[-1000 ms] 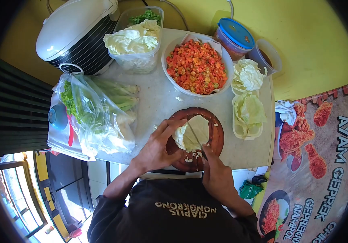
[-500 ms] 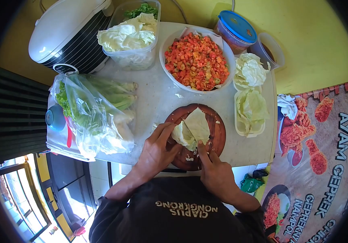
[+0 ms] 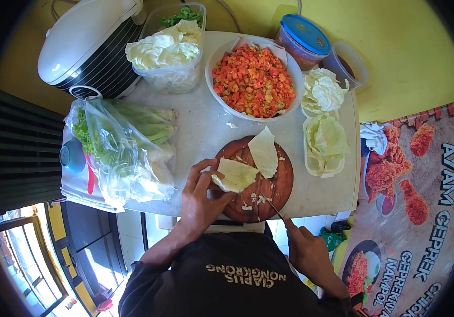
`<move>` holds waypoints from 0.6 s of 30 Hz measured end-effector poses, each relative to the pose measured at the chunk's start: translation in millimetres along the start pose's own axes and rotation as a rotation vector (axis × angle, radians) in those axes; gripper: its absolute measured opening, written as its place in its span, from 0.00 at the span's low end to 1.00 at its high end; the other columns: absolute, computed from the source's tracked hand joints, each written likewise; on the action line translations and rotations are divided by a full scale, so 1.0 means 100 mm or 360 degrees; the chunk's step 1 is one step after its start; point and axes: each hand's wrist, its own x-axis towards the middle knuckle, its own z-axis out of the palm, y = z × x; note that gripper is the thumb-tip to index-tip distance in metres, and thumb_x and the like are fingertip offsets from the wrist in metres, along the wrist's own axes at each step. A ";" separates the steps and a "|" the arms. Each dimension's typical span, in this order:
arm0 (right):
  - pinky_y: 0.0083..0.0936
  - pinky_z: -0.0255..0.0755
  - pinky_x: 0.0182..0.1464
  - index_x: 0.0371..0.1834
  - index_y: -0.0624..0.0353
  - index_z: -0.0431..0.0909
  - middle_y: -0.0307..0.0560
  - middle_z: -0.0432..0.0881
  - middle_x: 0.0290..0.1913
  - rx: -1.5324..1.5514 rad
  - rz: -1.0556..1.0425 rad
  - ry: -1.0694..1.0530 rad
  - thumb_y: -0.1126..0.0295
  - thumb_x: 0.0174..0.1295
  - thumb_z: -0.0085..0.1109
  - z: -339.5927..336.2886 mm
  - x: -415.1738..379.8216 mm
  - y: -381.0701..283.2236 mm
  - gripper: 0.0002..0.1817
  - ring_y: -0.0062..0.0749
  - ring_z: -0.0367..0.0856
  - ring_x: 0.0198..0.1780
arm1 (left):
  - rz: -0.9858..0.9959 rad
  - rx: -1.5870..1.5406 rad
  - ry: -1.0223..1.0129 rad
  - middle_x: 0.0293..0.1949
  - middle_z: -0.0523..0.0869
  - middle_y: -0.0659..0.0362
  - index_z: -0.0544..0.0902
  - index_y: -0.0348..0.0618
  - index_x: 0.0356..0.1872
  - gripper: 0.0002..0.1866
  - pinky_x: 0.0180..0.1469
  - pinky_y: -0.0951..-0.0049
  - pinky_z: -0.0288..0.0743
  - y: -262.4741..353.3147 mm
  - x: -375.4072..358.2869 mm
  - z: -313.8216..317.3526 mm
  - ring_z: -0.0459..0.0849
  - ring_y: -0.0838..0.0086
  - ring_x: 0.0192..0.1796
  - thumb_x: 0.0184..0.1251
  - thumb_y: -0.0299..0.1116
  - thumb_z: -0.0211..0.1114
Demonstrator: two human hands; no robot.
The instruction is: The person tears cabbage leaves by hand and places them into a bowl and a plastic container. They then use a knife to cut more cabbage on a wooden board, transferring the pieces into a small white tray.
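My left hand [image 3: 201,190] grips the left edge of a cut piece of cabbage leaf [image 3: 236,175] between thumb and fingers, over the round wooden chopping board [image 3: 285,182]. A second piece of cabbage leaf [image 3: 264,152] lies apart from it, reaching past the board's far edge. My right hand [image 3: 307,247] is closed around a knife [image 3: 274,206], drawn back toward my body at the table's near edge. The handle is mostly hidden in my fist; the blade points at the board. Small cabbage scraps [image 3: 253,201] lie near the blade's tip.
Beyond the board stands a bowl of chopped red and orange chillies [image 3: 253,79]. Styrofoam trays with cabbage leaves [image 3: 326,142] are on the right. Bagged greens [image 3: 126,148] lie left, near a rice cooker [image 3: 87,42] and a plastic tub of leaves [image 3: 169,79]. A blue-lidded container [image 3: 305,34] stands behind.
The cabbage leaf, earlier under the knife, is now two separate pieces. My right hand has pulled the knife back and to the right. My left hand has shifted slightly left.
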 end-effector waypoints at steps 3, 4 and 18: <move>0.43 0.72 0.24 0.69 0.61 0.71 0.55 0.79 0.27 0.0159 -0.0026 0.0150 0.79 0.65 0.57 -0.09 0.03 0.03 0.26 0.49 0.79 0.23 | 0.0150 0.0168 -0.0086 0.62 0.77 0.50 0.82 0.36 0.52 0.26 0.43 0.70 0.86 0.09 -0.12 -0.09 0.89 0.64 0.42 0.47 0.20 0.78; 0.43 0.72 0.24 0.69 0.61 0.71 0.55 0.79 0.27 0.0154 -0.0032 0.0150 0.79 0.65 0.57 -0.09 0.04 0.02 0.26 0.49 0.79 0.23 | 0.0160 0.0196 -0.0184 0.62 0.77 0.49 0.82 0.37 0.52 0.26 0.44 0.69 0.86 0.12 -0.16 -0.14 0.88 0.64 0.42 0.47 0.18 0.76; 0.34 0.82 0.29 0.74 0.52 0.68 0.52 0.83 0.47 0.0151 -0.0379 0.0296 0.79 0.61 0.59 0.20 0.62 -0.14 0.34 0.46 0.86 0.30 | 0.0180 -0.0007 -0.0334 0.58 0.79 0.46 0.81 0.41 0.53 0.20 0.51 0.64 0.83 0.15 -0.05 -0.27 0.85 0.56 0.55 0.58 0.15 0.67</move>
